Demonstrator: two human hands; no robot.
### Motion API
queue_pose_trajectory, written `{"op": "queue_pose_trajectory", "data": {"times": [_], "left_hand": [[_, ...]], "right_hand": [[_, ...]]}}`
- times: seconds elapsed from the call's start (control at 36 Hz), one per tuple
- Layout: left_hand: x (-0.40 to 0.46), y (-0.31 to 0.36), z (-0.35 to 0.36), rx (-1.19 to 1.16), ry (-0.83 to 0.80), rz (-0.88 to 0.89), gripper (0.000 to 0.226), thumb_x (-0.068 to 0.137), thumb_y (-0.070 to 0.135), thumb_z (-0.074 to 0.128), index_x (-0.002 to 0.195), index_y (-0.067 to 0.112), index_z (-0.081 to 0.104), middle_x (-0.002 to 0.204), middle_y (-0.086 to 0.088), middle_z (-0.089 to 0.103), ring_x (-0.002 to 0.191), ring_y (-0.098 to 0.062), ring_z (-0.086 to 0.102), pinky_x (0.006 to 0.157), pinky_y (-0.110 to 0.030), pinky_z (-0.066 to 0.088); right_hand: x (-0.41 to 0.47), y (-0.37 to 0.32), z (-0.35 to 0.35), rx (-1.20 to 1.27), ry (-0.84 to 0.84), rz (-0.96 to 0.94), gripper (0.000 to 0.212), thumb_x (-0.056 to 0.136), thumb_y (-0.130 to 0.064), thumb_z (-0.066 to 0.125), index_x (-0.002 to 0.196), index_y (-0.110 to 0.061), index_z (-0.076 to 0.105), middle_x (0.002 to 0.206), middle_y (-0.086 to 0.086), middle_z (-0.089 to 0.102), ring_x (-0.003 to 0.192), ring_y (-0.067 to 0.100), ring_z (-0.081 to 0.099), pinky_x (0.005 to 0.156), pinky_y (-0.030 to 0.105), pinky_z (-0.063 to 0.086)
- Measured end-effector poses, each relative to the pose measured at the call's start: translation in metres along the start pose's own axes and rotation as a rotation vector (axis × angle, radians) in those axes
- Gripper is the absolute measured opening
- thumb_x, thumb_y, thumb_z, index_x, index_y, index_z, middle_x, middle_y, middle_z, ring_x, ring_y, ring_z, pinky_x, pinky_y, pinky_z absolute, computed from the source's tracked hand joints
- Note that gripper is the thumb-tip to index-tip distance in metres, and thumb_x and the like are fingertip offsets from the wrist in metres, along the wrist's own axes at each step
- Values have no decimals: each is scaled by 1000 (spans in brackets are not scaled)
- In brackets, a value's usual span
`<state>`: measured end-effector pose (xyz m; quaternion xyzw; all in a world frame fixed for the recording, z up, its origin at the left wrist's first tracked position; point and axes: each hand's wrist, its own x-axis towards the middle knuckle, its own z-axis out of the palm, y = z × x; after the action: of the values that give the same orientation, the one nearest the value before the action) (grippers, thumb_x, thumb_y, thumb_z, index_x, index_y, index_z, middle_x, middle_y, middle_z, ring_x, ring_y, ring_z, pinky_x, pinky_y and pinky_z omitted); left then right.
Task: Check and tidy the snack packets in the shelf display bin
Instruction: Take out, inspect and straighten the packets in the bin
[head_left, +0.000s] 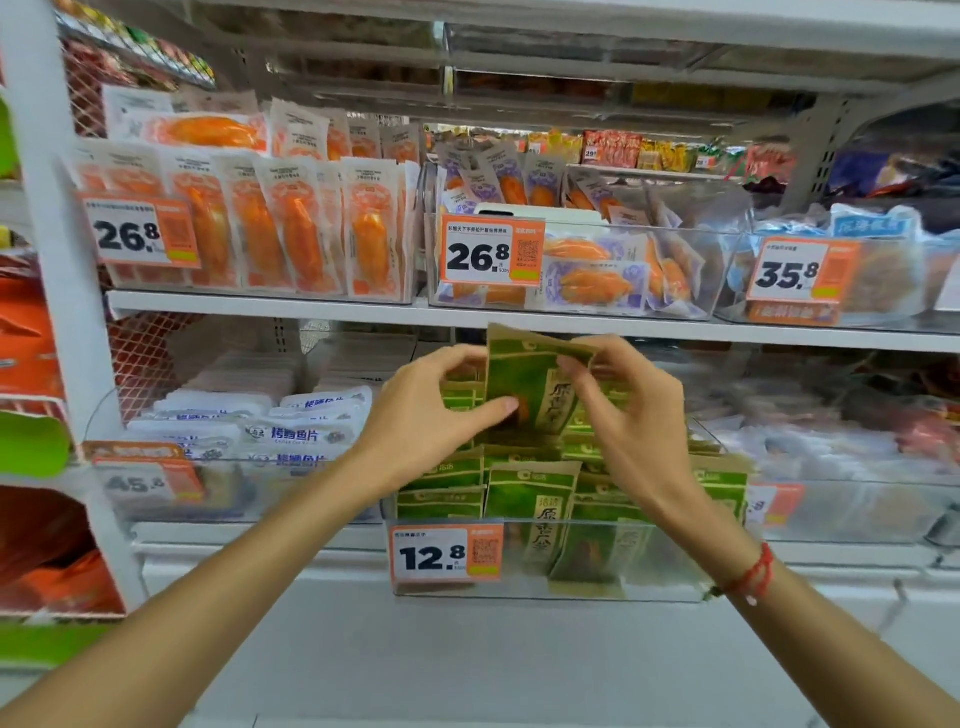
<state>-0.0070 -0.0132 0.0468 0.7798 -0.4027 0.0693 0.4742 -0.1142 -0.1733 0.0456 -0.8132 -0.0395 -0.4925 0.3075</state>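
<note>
Holding one green snack packet (524, 384) above the clear display bin (670, 571), I am pinching it with both hands. My left hand (431, 415) is gripping its left edge; my right hand (623, 410) is gripping its top right corner.

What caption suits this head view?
Both hands, left and right, hold a green snack packet above its clear bin.

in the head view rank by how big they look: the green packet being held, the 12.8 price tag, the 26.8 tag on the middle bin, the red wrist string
1. green packet
2. 12.8 price tag and 26.8 tag: look alike, and the 12.8 sits nearer the camera, so unranked
3. red wrist string
</note>
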Motion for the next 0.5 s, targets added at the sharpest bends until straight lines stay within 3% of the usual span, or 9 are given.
{"op": "queue_pose_trajectory", "data": {"times": [0.11,0.22,0.28,0.39,0.5], "left_hand": [[-27,16,-2,-200,75,87,36,83,36,74,118,30,66,109,20,70,108,0,61,101,-33,47],[-59,25,0,-285,48,110,34,79,41,71,110,28,67,103,19,71,101,-1,64,92,-25,49],[-74,20,5,-281,-5,74,35,78,46,70,109,28,67,102,20,71,99,-1,65,89,-23,51],[-97,0,16,-285,-74,-31,34,81,36,75,112,25,67,104,14,72,98,-2,66,86,-23,53],[-109,-17,27,-370,-134,-241,17,84,23,73,99,30,66,96,11,71,85,5,66,76,-18,56]], "right_hand": [[-11,-28,-6,61,152,-95,13,95,-12,58,105,-18,62,94,-4,66,86,5,60,77,17,49],[-37,-45,-8,99,197,-110,6,96,-21,53,100,-25,56,90,-4,63,83,13,60,71,31,52],[-52,-47,-6,128,181,-56,9,96,-24,52,93,-32,53,85,-7,61,78,15,59,65,38,53],[-81,-38,3,191,93,116,25,97,-15,56,77,-29,49,71,-14,55,66,5,56,56,27,51],[-105,-19,11,204,-80,340,17,96,-18,58,82,-10,62,77,5,65,75,28,64,66,50,55]]}}
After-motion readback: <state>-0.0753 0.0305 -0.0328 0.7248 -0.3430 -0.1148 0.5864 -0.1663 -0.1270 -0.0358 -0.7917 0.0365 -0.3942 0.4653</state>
